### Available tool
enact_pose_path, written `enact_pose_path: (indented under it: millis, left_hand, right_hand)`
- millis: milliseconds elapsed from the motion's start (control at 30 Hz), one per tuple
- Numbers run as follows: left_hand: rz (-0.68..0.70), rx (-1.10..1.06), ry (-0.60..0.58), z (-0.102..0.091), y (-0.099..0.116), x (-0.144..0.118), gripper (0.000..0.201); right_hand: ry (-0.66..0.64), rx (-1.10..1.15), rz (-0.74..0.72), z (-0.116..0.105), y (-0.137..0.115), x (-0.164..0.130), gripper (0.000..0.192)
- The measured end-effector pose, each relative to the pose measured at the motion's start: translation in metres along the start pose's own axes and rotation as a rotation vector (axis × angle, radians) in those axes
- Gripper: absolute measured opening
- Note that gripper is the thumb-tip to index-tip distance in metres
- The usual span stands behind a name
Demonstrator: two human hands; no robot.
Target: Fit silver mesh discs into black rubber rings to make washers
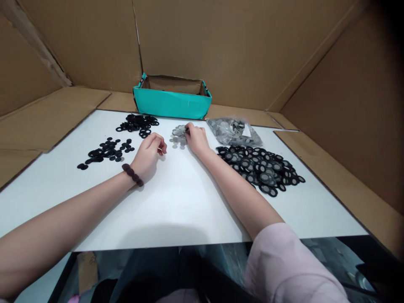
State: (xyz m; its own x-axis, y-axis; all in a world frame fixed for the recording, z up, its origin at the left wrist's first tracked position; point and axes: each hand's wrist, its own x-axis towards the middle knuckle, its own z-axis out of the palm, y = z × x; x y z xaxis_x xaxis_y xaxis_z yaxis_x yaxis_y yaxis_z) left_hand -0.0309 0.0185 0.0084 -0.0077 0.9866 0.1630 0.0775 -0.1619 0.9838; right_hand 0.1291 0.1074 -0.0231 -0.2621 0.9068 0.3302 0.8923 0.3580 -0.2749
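My left hand [150, 155] rests low over the white table with its fingers curled in; whatever they may hold is hidden. A dark braided band is round that wrist. At the small pile of translucent grey discs [179, 134] is my right hand [197, 138], fingertips pinched together at the pile's right edge. Something small and dark shows at those fingertips, too small to name. Left of my left hand lie a pile of black rings [138, 123] and a scatter of small black discs [109, 149].
A big heap of black rings with grey centres [260, 167] spreads beside my right forearm. Behind it lies a clear plastic bag [233, 131] of grey discs. A teal open box [172, 103] stands at the back. Cardboard walls [221, 50] enclose the white table [176, 210].
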Motion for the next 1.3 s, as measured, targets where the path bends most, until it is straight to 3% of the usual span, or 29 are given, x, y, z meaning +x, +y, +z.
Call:
enact_pose_path:
  millis: [100,333,733,967,1100,1300]
  left_hand:
    - [0.000,0.029,0.057,-0.001,-0.001,0.001,0.018]
    - [-0.061,0.122,0.052,-0.004,-0.015,0.005,0.018]
    - [-0.012,0.221,0.024,-0.007,-0.019,0.008,0.021]
    - [-0.010,0.271,0.028,-0.007,-0.014,0.006,0.021]
    - [0.016,0.325,0.003,-0.006,-0.011,0.004,0.020]
    - [0.095,0.456,-0.079,-0.003,-0.005,-0.003,0.018]
  right_hand:
    - [0.024,0.030,-0.008,0.002,0.003,0.002,0.029]
    - [0.107,0.141,-0.026,0.003,0.007,0.003,0.028]
    - [0.240,0.400,0.089,0.007,0.014,0.002,0.022]
    - [0.319,0.532,0.164,-0.003,0.011,0.001,0.019]
    - [0.355,0.764,0.268,-0.015,0.004,-0.001,0.017]
    - [0.225,1.191,0.343,-0.031,-0.011,-0.034,0.020]
